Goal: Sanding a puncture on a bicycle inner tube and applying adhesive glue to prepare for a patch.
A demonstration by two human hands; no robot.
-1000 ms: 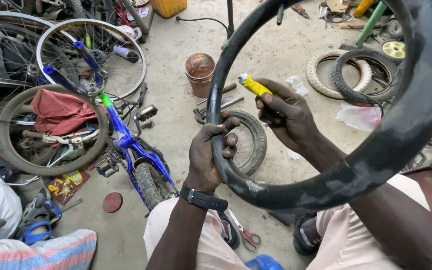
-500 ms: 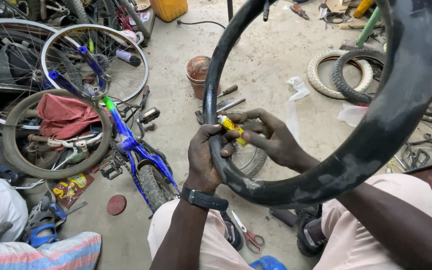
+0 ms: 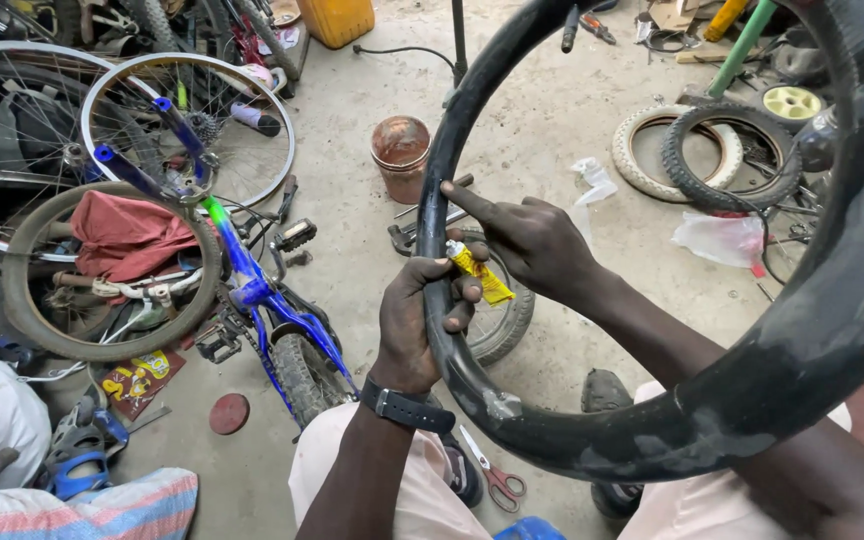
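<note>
Black inner tube (image 3: 512,420) held up mid-scene, left hand (image 3: 422,320) clenched around it. Right hand (image 3: 532,240) pinching yellow glue tube (image 3: 480,275) against rubber, index finger extended. Glue step apparently underway; no patch visible.

Both arms are bare all the way up, no sleeves anywhere in the shot. The left hand (image 3: 422,320) has a black wristwatch (image 3: 407,408) on a wide dark strap with a buckle showing. The right hand (image 3: 537,240) has nothing on it, no ring or band. Lower down there are light pinkish-beige shorts (image 3: 422,490) (could be trousers, hard to tell) and dark shoes (image 3: 607,395).
</note>
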